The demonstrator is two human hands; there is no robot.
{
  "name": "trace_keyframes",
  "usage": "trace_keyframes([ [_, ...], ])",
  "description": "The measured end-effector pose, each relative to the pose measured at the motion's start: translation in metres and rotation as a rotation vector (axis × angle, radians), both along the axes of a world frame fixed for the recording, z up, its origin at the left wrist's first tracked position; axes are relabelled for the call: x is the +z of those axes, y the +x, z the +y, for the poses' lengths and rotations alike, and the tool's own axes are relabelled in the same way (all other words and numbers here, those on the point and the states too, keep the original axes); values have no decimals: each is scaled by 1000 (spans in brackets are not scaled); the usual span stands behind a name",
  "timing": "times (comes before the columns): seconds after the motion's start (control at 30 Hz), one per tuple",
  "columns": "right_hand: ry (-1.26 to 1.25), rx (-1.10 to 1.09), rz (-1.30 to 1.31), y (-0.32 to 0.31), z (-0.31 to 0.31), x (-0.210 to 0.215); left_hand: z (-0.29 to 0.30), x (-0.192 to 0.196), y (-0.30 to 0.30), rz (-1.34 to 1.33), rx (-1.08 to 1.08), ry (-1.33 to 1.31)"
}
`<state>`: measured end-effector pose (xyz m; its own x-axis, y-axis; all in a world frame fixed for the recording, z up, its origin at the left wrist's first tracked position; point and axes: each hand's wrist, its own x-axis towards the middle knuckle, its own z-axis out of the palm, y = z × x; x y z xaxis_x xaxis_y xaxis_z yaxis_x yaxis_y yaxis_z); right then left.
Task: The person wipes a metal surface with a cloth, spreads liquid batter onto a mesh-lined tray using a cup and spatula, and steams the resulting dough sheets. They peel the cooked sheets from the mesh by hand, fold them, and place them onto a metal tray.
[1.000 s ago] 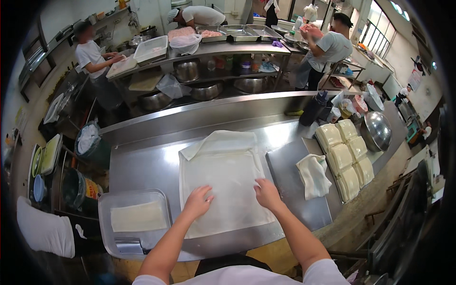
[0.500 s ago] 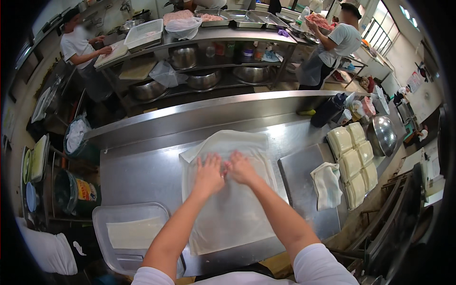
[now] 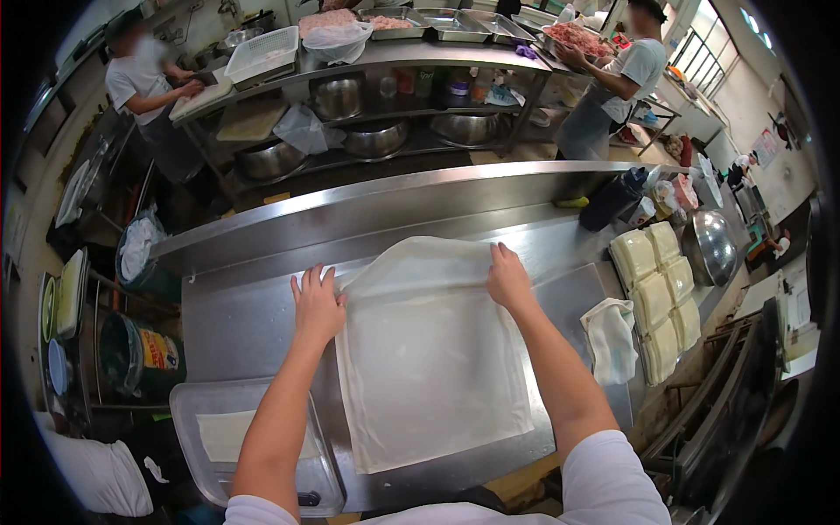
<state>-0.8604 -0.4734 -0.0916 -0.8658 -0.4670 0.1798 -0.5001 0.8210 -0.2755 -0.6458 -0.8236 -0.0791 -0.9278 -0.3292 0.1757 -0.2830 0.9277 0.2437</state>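
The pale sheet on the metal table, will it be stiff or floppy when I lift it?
The pale sheet probably droops, since its edges show soft creases. It looks thin, so likely light for its size. Raised only by the corner at your right hand, it would probably sag.

Off-white wall [image 3: 742,83] over at the upper right, with a barred window [image 3: 705,35] and bright lights [image 3: 747,17] up there. Long steel table [image 3: 402,57] with shelving [image 3: 402,107] underneath spans the top, plus some tan floor [image 3: 525,478] peeking out along the bottom.
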Motion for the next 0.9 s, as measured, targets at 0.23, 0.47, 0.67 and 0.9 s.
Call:
trace_keyframes([
  [0.23,114,-22,67,-2,-10,-2,-13,-20,-6,220,83,179],
  [0.47,-209,69,110,79,74,23,21,24,94,325,5,335],
  [0.67,-72,185,19,130,97,15,52,9,160,138,-107,256],
  [0.9,-248,314,-265,148,23,41,63,9,155,108,-152,242],
])
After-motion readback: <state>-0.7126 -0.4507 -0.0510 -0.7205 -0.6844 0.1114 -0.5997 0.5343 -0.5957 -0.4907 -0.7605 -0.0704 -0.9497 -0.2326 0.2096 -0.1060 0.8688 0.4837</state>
